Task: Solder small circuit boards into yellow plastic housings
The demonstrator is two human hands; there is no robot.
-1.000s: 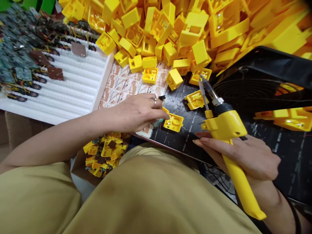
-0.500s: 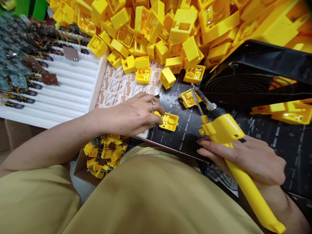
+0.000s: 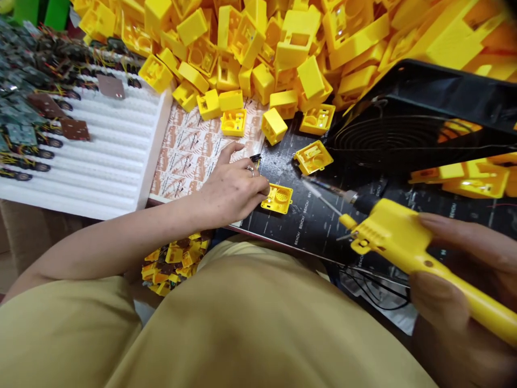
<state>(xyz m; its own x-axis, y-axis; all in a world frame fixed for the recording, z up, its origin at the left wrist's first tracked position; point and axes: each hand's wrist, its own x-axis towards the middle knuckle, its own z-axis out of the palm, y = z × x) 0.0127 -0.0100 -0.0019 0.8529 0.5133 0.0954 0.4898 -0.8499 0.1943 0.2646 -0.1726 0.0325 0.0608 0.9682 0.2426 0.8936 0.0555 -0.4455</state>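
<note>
So, well left of the black mat (image 3: 315, 231) sits the white foam tray (image 3: 117, 161), with circuit boards (image 3: 24, 134) on the side farthest from the mat. My left hand (image 3: 232, 188) rests at the mat's left edge, fingertips bunched together and pinching the side of the little open yellow housing (image 3: 278, 198), which lies flat on the mat just inside that edge. Over the mat's middle, the yellow soldering iron (image 3: 391, 240) points its tip toward the housing without touching it. My right hand (image 3: 440, 307) is wrapped tight round its handle, toward the mat's right end.
</note>
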